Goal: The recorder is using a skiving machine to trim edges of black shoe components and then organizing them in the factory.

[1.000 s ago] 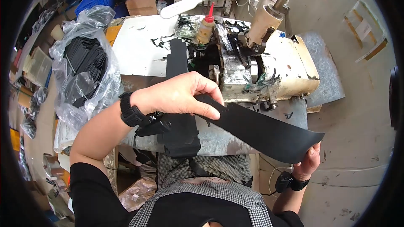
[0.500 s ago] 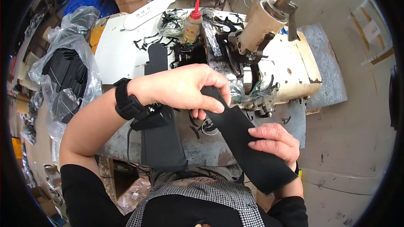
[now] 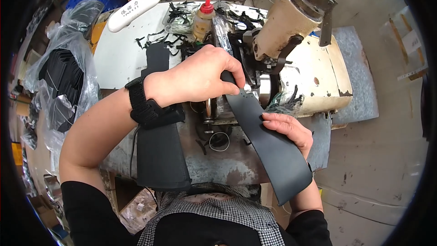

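Observation:
A long black flat strip of leather-like material (image 3: 268,150) slants from the machine toward my right forearm, its lower end wide and curved. Its narrow upper end, with small holes, is pinched between the thumb and fingers of my left hand (image 3: 198,77), close to the metal parts of a cream-coloured bench machine (image 3: 284,32). My right hand (image 3: 291,130) grips the strip's right edge, fingers on top and thumb hidden beneath. Under my left wrist, which wears a black strap (image 3: 144,105), lies a stack of similar black pieces (image 3: 159,159).
A red-tipped bottle (image 3: 203,23) stands behind my left hand among black scraps (image 3: 180,13). A white lamp (image 3: 139,9) hangs over the table's far left. At left, a clear plastic bag (image 3: 75,29) surrounds black pieces (image 3: 63,73). A thin ring (image 3: 219,141) lies near the table's front.
My left hand and the strip's upper end have moved up, closer to the machine. My right hand has shifted up and slightly left. The strip now bows more, and the view has shifted.

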Demonstrator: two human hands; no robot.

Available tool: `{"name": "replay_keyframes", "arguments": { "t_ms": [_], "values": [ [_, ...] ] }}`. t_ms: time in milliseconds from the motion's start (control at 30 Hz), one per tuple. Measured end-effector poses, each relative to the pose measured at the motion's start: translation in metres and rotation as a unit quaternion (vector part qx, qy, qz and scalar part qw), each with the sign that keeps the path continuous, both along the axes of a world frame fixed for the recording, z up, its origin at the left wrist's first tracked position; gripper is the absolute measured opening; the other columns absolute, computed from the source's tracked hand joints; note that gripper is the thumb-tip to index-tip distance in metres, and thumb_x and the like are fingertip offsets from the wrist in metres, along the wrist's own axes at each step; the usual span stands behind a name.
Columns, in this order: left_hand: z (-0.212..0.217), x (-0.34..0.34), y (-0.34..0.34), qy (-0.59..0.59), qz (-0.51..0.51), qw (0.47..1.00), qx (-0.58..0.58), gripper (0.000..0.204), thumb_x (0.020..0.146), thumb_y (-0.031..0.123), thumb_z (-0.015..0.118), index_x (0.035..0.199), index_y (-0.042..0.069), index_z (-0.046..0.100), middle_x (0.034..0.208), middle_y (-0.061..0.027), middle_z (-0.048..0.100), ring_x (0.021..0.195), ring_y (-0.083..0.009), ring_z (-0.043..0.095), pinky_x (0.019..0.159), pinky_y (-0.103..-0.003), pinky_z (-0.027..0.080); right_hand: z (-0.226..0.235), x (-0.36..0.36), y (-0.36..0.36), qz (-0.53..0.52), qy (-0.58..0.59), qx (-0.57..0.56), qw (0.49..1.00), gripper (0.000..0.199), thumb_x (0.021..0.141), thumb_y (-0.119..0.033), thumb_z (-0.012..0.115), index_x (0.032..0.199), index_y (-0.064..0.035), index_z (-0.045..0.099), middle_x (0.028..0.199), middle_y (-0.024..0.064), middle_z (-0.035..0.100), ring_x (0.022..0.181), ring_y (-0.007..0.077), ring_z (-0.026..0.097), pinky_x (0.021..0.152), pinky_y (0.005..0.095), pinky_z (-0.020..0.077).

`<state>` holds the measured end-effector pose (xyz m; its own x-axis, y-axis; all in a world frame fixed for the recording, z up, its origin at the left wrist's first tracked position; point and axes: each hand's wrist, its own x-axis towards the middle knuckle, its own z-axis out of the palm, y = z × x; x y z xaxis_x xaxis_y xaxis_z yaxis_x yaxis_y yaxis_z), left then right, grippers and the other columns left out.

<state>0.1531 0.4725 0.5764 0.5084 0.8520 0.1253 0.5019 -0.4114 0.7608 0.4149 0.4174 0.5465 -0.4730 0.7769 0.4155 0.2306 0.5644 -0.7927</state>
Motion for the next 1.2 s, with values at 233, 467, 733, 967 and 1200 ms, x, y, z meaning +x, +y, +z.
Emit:
{"name": "replay_keyframes", "arguments": {
  "t_ms": [233, 467, 733, 967, 1200],
  "values": [
    [0.011, 0.006, 0.009, 0.047, 0.012, 0.999, -0.024, 0.017, 0.073, 0.009, 0.072, 0.089, 0.004, 0.072, 0.075, -0.0082, 0.068, 0.062, -0.0165, 0.059, 0.062, -0.029, 0.048, -0.003, 0.001, 0.006, 0.007, 0.008, -0.015, 1.0, 0.031, 0.072, -0.007, 0.069, 0.102, 0.0011, 0.069, 0.104, 0.0185, 0.068, 0.097, 0.0259, 0.066, 0.085, 0.0322, 0.0512],
    [0.014, 0.007, 0.015, 0.068, 0.022, 0.997, -0.029, 0.019, 0.072, 0.008, 0.073, 0.089, 0.001, 0.071, 0.081, -0.0106, 0.07, 0.073, -0.0182, 0.065, 0.069, -0.029, 0.05, -0.007, -0.005, 0.013, 0.009, 0.04, -0.063, 0.997, 0.029, 0.071, -0.005, 0.068, 0.1, 0.0012, 0.069, 0.102, 0.0175, 0.068, 0.096, 0.0251, 0.066, 0.085, 0.0316, 0.0499],
    [0.003, 0.014, 0.009, 0.037, 0.046, 0.998, 0.004, 0.018, 0.073, 0.01, 0.073, 0.089, 0.002, 0.072, 0.084, -0.0125, 0.07, 0.081, -0.0234, 0.068, 0.075, -0.031, 0.052, 0.004, 0.008, 0.026, 0.004, 0.042, -0.127, 0.991, 0.023, 0.074, -0.004, 0.066, 0.096, 0.0019, 0.07, 0.1, 0.0166, 0.068, 0.094, 0.0222, 0.066, 0.085, 0.0306, 0.0496],
    [0.015, 0.027, -0.018, -0.025, 0.115, 0.949, -0.293, 0.017, 0.085, 0.006, 0.065, 0.098, -0.004, 0.067, 0.073, -0.0062, 0.065, 0.067, -0.008, 0.062, 0.057, -0.021, 0.05, 0.016, 0.025, 0.066, 0.049, 0.114, -0.181, 0.976, 0.023, 0.085, -0.017, 0.059, 0.095, 0.0015, 0.068, 0.105, 0.0141, 0.067, 0.101, 0.02, 0.061, 0.092, 0.0322, 0.0449],
    [-0.006, 0.038, -0.021, -0.16, 0.086, 0.919, -0.349, 0.018, 0.089, 0.003, 0.059, 0.104, -0.008, 0.063, 0.083, -0.0108, 0.067, 0.073, -0.0134, 0.066, 0.063, -0.024, 0.055, 0.029, 0.036, 0.093, 0.095, 0.07, -0.146, 0.982, 0.019, 0.086, -0.011, 0.058, 0.096, 0.0013, 0.069, 0.103, 0.0135, 0.068, 0.097, 0.0191, 0.063, 0.091, 0.0307, 0.0468]
  ]
}}
